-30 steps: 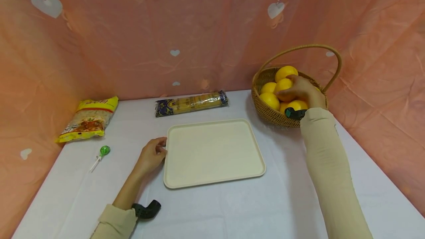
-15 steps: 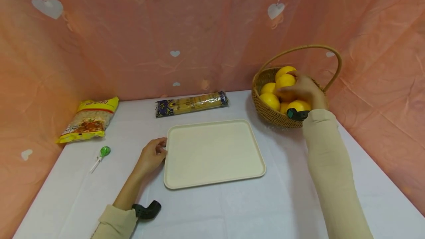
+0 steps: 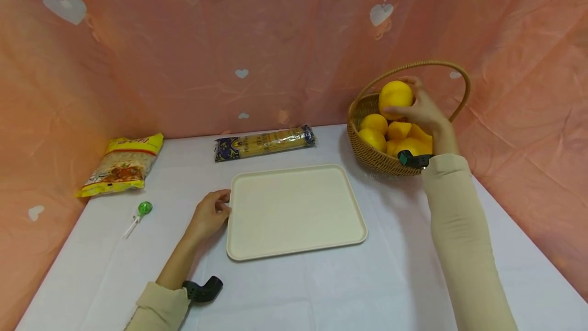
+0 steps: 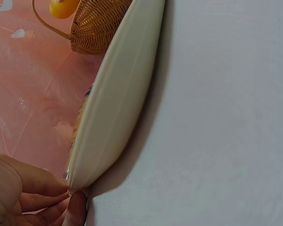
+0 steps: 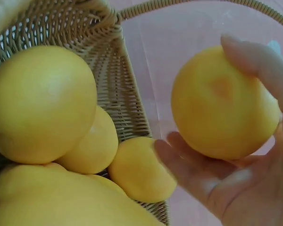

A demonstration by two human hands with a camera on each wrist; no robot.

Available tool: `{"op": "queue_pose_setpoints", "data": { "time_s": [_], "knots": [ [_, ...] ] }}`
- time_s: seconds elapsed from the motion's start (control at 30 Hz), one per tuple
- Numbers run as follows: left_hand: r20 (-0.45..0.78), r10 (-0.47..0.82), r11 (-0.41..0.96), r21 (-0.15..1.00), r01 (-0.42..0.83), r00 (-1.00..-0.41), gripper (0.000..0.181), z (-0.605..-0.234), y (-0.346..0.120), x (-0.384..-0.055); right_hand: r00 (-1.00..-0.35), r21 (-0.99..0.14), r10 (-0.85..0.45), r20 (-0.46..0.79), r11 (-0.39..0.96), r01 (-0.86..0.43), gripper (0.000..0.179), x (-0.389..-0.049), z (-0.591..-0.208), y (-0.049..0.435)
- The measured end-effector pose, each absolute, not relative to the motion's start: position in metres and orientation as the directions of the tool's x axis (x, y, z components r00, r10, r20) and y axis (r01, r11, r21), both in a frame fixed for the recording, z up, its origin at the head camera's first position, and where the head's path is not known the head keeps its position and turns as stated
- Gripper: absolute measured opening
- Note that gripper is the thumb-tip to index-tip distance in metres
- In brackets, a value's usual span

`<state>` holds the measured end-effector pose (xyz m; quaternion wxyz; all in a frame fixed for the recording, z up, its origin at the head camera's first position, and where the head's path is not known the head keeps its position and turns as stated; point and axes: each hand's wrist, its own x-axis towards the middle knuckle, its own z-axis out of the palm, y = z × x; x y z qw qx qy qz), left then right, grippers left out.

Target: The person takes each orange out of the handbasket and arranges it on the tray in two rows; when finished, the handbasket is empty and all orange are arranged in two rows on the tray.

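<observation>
A round yellow fruit (image 3: 395,100) is held in my right hand (image 3: 424,111), raised above the wicker basket (image 3: 365,153) and beneath its arched handle. In the right wrist view, thumb and fingers curl round this fruit (image 5: 217,108), which is apart from the others. Several more yellow fruits (image 3: 373,139) lie in the basket; one at the lower left of the right wrist view looks lumpy. My left hand (image 3: 207,218) is at the left edge of the cream tray (image 3: 294,213). The left wrist view has its thumb and fingers (image 4: 37,176) pinching the tray's rim.
Behind the tray lies a long clear packet of dry noodles (image 3: 265,144). A yellow printed bag (image 3: 124,165) sits at the far left, with a green lollipop (image 3: 144,208) in front of it. A pink curtain (image 3: 294,40) encloses the white-covered table (image 3: 349,290).
My right hand has lifted the round fruit up off the pile, baring the fruits beneath it. The left hand and the tray have stayed put.
</observation>
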<state>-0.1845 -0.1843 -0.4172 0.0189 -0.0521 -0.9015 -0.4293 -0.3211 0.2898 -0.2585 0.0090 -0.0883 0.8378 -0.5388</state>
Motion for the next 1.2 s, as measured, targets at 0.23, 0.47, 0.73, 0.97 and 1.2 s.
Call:
{"op": "queue_pose_setpoints", "data": {
  "time_s": [0.23, 0.47, 0.73, 0.97, 1.2],
  "knots": [
    [0.059, 0.077, 0.624, 0.776, 0.094, -0.995, 0.044, -0.417, -0.184, -0.184, -0.990, -0.993, -0.133, 0.049, 0.097, -0.062, 0.072, -0.316, -0.263, 0.291],
    [0.078, 0.070, 0.611, 0.784, 0.105, -0.994, 0.044, -0.416, -0.183, -0.184, -0.997, -0.995, -0.053, 0.059, -0.082, -0.055, 0.056, -0.310, -0.264, 0.288],
    [0.080, 0.072, 0.603, 0.791, 0.108, -0.994, 0.044, -0.414, -0.184, -0.184, -0.996, -1.000, 0.093, 0.016, -0.003, -0.017, 0.068, -0.301, -0.275, 0.278],
    [0.078, 0.076, 0.594, 0.798, 0.108, -0.994, 0.044, -0.416, -0.183, -0.184, -0.995, -0.975, 0.088, 0.047, 0.221, -0.026, 0.082, -0.282, -0.283, 0.267],
    [0.101, 0.086, 0.607, 0.784, 0.132, -0.991, 0.043, -0.414, -0.184, -0.185, -0.986, -0.963, -0.016, 0.166, 0.211, -0.166, 0.071, -0.257, -0.286, 0.245]
  ]
}}
